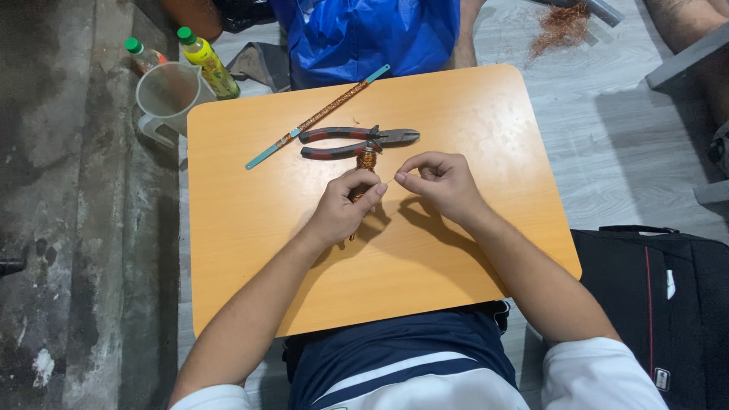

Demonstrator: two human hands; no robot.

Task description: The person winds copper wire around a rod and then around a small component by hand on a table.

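Observation:
My left hand (343, 206) grips a thin stick wound with copper wire (366, 162), its wound end sticking up past my fingers. My right hand (440, 182) pinches the loose end of a fine wire between thumb and forefinger, a short way right of the left hand. Both hands hover over the middle of a small orange table (250, 228). Just beyond them lie red-and-black pliers (357, 142) and a long teal strip partly wrapped in copper wire (319, 116).
A clear plastic jug (165, 95) and two green-capped bottles (209, 64) stand on the floor at the table's far left corner. A blue bag (372, 34) lies behind the table, a tangle of copper wire (560, 26) further right, a black bag (661, 296) at my right.

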